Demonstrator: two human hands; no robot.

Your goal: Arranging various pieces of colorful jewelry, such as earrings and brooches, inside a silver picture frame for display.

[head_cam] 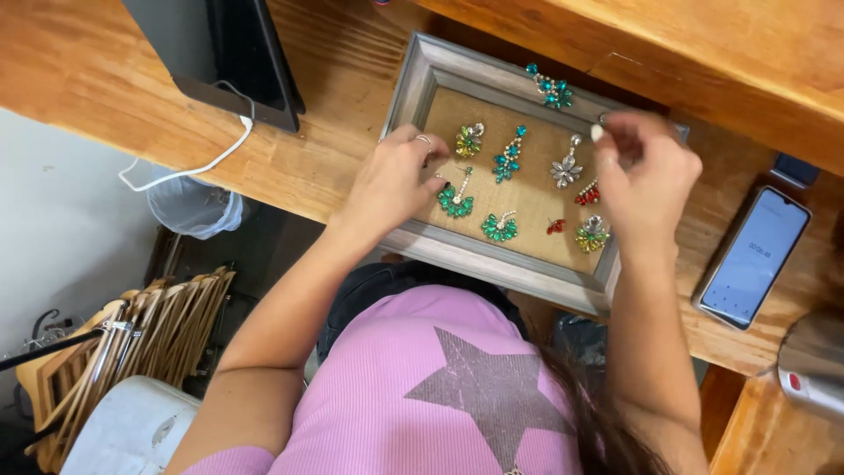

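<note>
On a wooden desk [290,167], the left hand [391,180] rests with fingers curled together on the left edge of a grey picture frame [422,75] holding pinned earrings [507,157], while the right hand [646,171], at the frame's right side, pinches something too small to tell, near a phone [753,257] farther right.

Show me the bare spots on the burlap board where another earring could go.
On the burlap board, bare cloth lies between the teal drop earring and the silver flower earring, and between the green fan earring and the small red stud. The left edge is crowded by the left hand, the right edge by the right hand.
</note>
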